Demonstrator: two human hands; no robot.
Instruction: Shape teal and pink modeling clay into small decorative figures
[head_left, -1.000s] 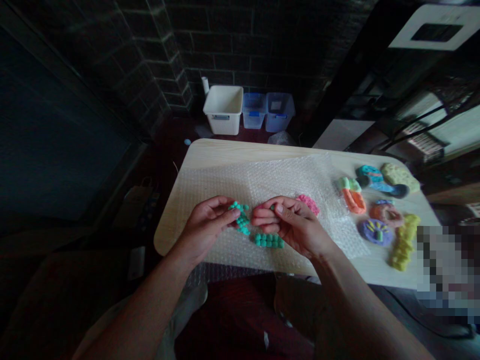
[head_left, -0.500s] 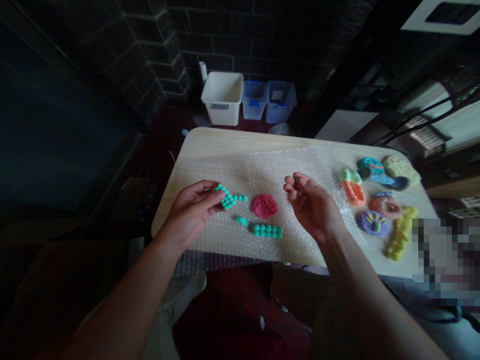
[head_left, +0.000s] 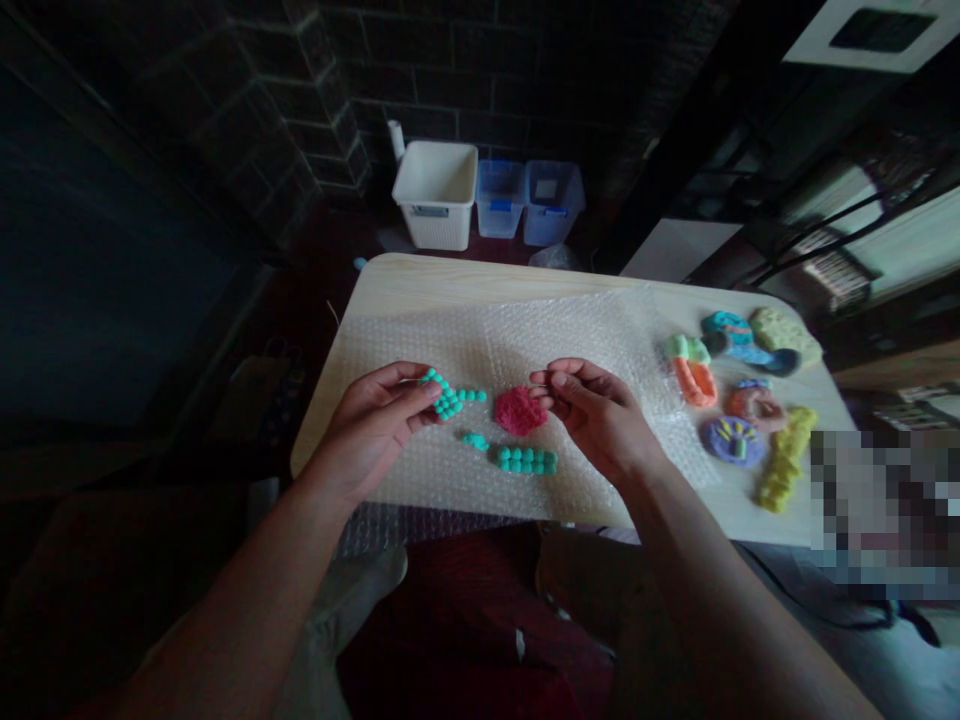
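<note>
My left hand [head_left: 360, 430] pinches a teal cluster of small clay balls [head_left: 448, 402] between thumb and fingers, held over the bubble wrap. A short row of teal balls [head_left: 472, 396] runs out to the right of it; whether the two are joined I cannot tell. My right hand [head_left: 600, 415] has its thumb and fingertips closed together, above the right edge of a rough pink-red clay lump [head_left: 517, 413]. What those fingertips hold is too small to make out. Nearer to me on the wrap lie a small teal lump [head_left: 475, 440] and a teal block of paired balls [head_left: 527, 460].
Bubble wrap [head_left: 405, 345] covers much of the pale wooden table [head_left: 442, 272]. Coloured clay pieces stand at the right, among them a purple disc [head_left: 731, 445] and a yellow strip [head_left: 787, 460]. Beyond the far edge are a white bin [head_left: 439, 215] and two blue tubs [head_left: 501, 200].
My right hand has moved left toward the pink-red lump, and its fingers have drawn together. A small green bit showed at its fingertips before. My left hand keeps its hold on the teal cluster.
</note>
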